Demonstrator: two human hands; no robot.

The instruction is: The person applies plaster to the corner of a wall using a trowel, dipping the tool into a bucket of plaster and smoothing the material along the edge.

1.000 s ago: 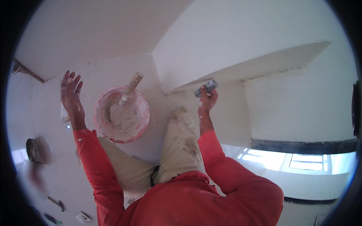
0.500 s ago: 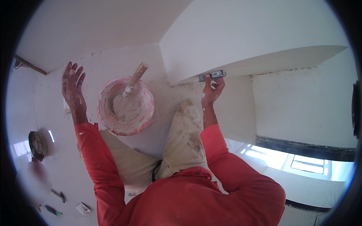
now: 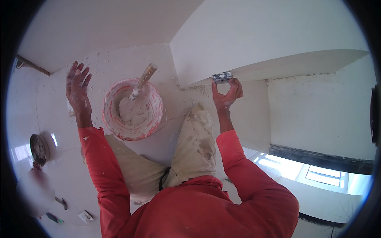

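Scraper pinched at the fingertips of the right hand, pressed flat against the lower edge of a white wall ledge, far right of centre. Small metal blade, grey, smeared with white filler. Left hand well apart on the far left, raised, fingers spread, grasping nothing, dusted white. Between the hands, a red-and-white bucket on the pale floor, filler inside, a broad wooden-handled trowel leaning in it. Near the bucket, stained beige trousers and red sleeves. Bright window low on the right.
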